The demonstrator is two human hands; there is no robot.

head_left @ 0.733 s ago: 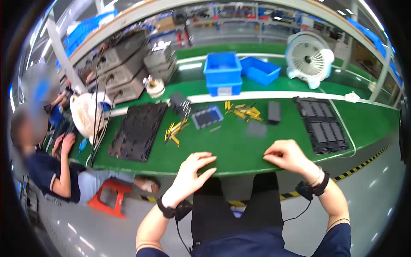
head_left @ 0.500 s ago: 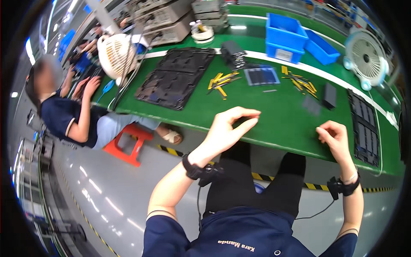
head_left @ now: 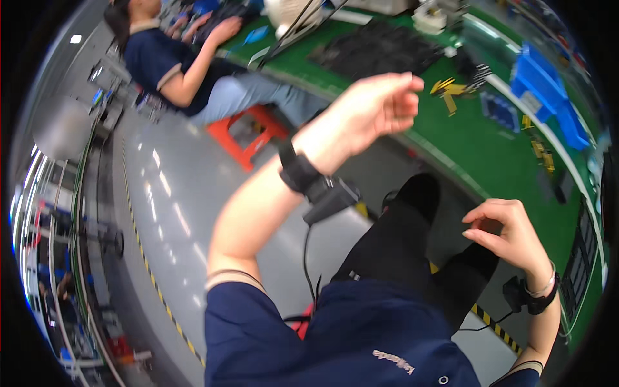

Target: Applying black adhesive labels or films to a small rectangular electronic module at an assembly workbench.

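My left hand (head_left: 380, 106) is raised over the table's near edge, its fingers curled inward and somewhat blurred; nothing shows in them. Lower and to the right, my right hand (head_left: 506, 229) hovers near the table edge, thumb and index finger bent with a gap between them and nothing visible in it. Beyond the left hand lies a pile of yellow-and-black strips (head_left: 449, 93) on the green table (head_left: 454, 151). A second strip pile (head_left: 541, 153) sits farther right, past a blue-framed dark panel (head_left: 500, 111). Both wrists carry black strapped devices.
A black molded tray (head_left: 377, 51) lies at the back left, another dark tray (head_left: 580, 251) at the right edge. Blue bins (head_left: 541, 87) stand at the back right. On the left a co-worker (head_left: 158, 64) sits on a red stool (head_left: 242, 138). A cable hangs from each wrist device.
The view has swung left and tilted, so the table has shifted up and right. My left hand has risen and its fingers have curled in; the right hand's thumb and index now form a wider gap.
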